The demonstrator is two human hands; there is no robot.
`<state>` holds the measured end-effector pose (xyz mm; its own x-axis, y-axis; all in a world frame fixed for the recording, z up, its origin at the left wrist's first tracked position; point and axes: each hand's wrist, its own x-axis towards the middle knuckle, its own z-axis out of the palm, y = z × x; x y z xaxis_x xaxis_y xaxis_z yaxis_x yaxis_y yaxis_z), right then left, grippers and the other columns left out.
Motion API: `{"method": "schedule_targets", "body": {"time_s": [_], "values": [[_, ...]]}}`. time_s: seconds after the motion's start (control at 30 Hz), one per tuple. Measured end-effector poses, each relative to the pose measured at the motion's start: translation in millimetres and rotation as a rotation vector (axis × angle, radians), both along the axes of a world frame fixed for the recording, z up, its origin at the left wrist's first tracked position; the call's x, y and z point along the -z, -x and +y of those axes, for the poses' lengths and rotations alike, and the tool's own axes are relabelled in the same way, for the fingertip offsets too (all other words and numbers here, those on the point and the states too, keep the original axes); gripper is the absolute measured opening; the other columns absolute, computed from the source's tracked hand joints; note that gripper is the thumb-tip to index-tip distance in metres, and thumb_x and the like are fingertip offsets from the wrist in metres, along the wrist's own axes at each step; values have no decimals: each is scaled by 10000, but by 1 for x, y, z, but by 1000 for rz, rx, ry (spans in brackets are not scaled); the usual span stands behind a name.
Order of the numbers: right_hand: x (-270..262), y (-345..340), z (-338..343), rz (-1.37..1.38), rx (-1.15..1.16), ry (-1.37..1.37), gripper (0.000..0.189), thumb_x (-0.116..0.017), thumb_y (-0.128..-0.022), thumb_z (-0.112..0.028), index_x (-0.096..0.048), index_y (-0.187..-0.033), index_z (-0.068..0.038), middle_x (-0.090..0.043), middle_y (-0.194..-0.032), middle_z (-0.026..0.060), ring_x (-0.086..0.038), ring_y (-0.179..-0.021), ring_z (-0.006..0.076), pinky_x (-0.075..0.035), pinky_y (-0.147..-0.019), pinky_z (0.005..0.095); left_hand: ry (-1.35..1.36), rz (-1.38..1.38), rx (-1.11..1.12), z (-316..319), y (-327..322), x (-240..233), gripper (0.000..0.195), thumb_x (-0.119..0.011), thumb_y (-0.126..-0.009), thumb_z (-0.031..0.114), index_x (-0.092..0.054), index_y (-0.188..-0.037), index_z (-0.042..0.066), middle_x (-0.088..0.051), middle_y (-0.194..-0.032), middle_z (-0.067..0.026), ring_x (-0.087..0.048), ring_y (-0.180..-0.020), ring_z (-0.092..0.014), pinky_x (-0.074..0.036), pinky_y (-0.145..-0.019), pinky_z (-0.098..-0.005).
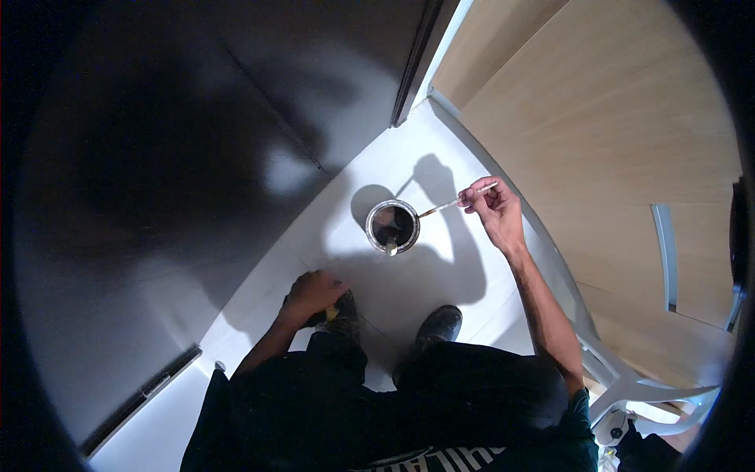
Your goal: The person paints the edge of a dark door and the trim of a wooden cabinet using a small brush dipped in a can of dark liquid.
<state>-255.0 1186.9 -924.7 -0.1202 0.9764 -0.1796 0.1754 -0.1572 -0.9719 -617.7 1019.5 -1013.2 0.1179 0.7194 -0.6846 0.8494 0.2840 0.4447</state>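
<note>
My right hand [495,209] pinches a thin artist's paintbrush [451,204] by its pale handle. The brown bristle tip meets the right side of a metal can's rim, or lies just beside it. Dark brown liquid fills part of the open can [416,231], which stands on the white floor. A pale, stick-like thing [391,246] leans inside it at the near rim. My left hand [318,292] is low in front of my left shoe, its fingers bent. Something dark and yellow [330,312] is beneath that hand; whether I grip it is unclear.
A dark brown door panel [177,206] with a seam rises close on the left. Pale wood cabinet fronts [590,147] with a metal handle [666,256] line the right. Behind my right arm is a white plastic chair [634,389]. My dark shoes [442,321] rest on the floor.
</note>
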Motion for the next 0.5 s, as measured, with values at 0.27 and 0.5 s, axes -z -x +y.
{"method": "schedule_targets", "body": {"time_s": [0.27,0.5], "values": [[11,-7,14,-17,46,58,200,-717,-1002,-184,-625,-972,-9,-729,-855,103,-716,-748,149,-595,-671,299,448,-86,92,-45,30,40,832,-582,-866,803,-779,-796,-3,-745,-820,-214,-727,-783,-344,-557,-791,-501],[64,-1,62,276,191,86,149,-581,-1052,-189,-582,-1025,-42,-709,-832,142,-698,-660,201,-584,-610,328,462,-108,40,-43,44,82,893,-607,-809,849,-795,-962,-11,-751,-929,-233,-730,-912,-355,-539,-879,-456]]}}
